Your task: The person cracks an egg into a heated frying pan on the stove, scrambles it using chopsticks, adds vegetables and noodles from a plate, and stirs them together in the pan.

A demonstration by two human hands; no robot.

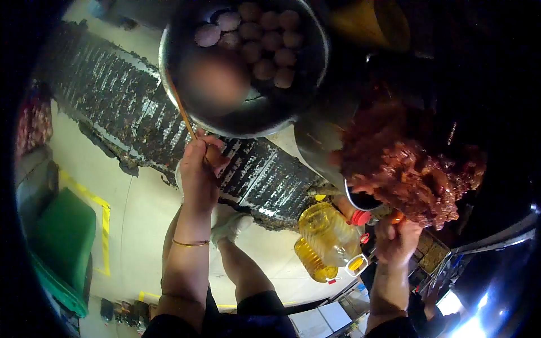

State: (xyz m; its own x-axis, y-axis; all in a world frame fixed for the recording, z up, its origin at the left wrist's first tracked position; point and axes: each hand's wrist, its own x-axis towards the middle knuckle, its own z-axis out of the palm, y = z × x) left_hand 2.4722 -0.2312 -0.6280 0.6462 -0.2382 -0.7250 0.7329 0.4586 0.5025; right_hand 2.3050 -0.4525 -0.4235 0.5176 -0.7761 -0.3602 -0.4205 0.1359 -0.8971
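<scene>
My left hand (pixel 203 163) is closed round a thin wooden stick (pixel 185 115), whose far end reaches the rim of a large metal pan (pixel 276 125). Several round pale balls (pixel 251 31) lie in the pan, beside a blurred patch. At the right, my right hand (pixel 398 239) is closed on an orange-tipped handle (pixel 398 217), just below a heap of glistening red-brown meat (pixel 422 180). What bears the meat is mostly hidden; a curved metal rim shows at its lower left.
Bottles of yellow oil (pixel 329 234) stand on the floor near a dark ribbed grate (pixel 124 93). A green bin (pixel 65 242) is at the left, by yellow floor tape (pixel 105 225). A yellow container (pixel 372 25) sits at the top right. Bright light shines at the lower right.
</scene>
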